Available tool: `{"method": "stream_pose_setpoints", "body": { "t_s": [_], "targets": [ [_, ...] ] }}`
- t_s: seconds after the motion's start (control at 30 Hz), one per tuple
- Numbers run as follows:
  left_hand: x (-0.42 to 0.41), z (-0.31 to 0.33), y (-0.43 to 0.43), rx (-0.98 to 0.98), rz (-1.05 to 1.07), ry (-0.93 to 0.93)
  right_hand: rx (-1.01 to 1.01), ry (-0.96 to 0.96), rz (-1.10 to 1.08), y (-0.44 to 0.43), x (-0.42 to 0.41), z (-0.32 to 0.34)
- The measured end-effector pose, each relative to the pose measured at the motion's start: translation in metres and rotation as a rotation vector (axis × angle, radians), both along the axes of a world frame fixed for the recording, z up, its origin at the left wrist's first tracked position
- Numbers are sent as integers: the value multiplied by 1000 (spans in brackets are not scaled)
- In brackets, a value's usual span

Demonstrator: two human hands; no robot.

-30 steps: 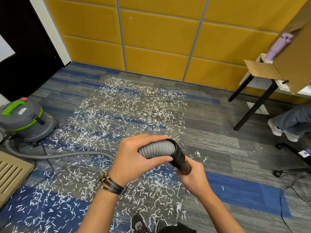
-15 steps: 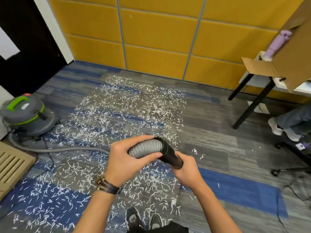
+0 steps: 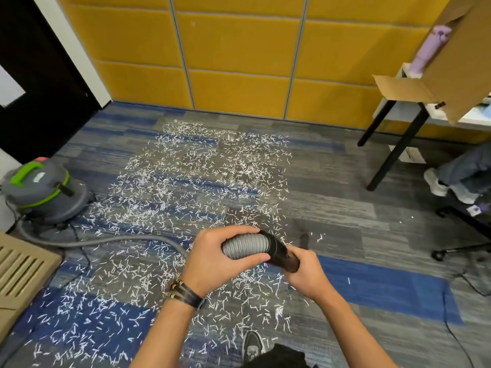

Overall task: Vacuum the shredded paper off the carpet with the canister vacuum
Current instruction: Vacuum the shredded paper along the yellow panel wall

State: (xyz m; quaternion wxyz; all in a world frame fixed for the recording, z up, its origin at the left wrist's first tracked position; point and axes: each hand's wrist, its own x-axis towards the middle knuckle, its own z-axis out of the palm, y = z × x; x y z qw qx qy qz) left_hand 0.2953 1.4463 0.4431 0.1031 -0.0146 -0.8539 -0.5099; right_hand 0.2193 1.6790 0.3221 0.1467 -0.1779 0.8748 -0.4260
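Grey ribbed hose (image 3: 243, 247) gripped by your left hand (image 3: 212, 261); right hand (image 3: 305, 272) curled round black cuff (image 3: 281, 254), held above floor. Shredded paper (image 3: 202, 176) strewn over carpet (image 3: 345, 208), near shoe (image 3: 252, 346) to far wall. Canister vacuum (image 3: 45, 192) far left. Risks: hose kinks, or pull drags canister over; your feet tread shreds in.

Grey-green canister vacuum (image 3: 43, 192) upright on blue-grey carpet (image 3: 332, 208), white shredded paper (image 3: 199, 176) strewn widely right of it, its ribbed grey hose (image 3: 111, 240) running rightward along the floor, black end cuff (image 3: 281, 257) raised.
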Motion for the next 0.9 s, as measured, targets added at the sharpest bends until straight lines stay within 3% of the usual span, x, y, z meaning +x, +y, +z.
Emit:
{"method": "stream_pose_setpoints", "body": {
  "t_s": [0.17,0.53,0.9],
  "targets": [
    [-8,1,-2,-35,-42,-26,-14,65,-33,1,-13,3],
    [6,-22,-7,-44,-107,-166,56,-32,-26,6,19,-15],
    [13,9,-20,21,-49,35,-15,50,9,-6,24,14]
  ]
}}
